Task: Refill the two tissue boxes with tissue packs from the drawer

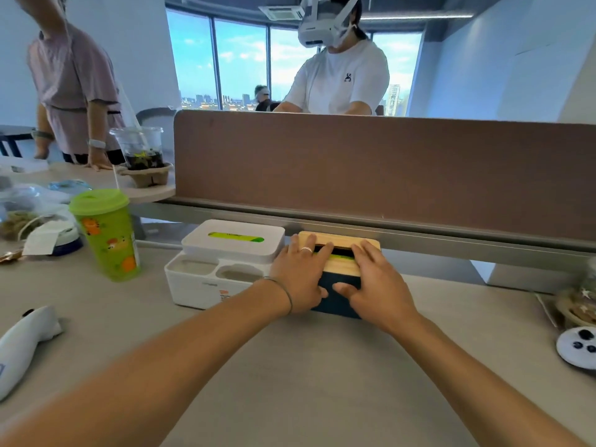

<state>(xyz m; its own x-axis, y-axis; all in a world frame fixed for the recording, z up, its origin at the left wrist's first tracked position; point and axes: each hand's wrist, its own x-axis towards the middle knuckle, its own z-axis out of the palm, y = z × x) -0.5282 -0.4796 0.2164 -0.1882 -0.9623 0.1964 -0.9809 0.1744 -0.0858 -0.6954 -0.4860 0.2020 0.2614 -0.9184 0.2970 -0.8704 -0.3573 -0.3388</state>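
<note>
Two tissue boxes stand side by side at the back of the desk, against the partition. The white tissue box (222, 269) on the left has its lid on, and a green tissue pack (236, 237) shows through the slot. The dark blue tissue box (338, 298) on the right carries a wooden lid (342, 241), with green showing in its slot. My left hand (300, 279) and my right hand (375, 282) both lie on this box, fingers spread flat on the lid and thumbs on the front face. No drawer is in view.
A green lidded cup (108, 235) stands left of the white box. Bags and clutter (32, 217) fill the far left. A white controller (22, 343) lies front left, another (577, 346) at the right edge. The brown partition (387, 169) closes the back; people stand behind it.
</note>
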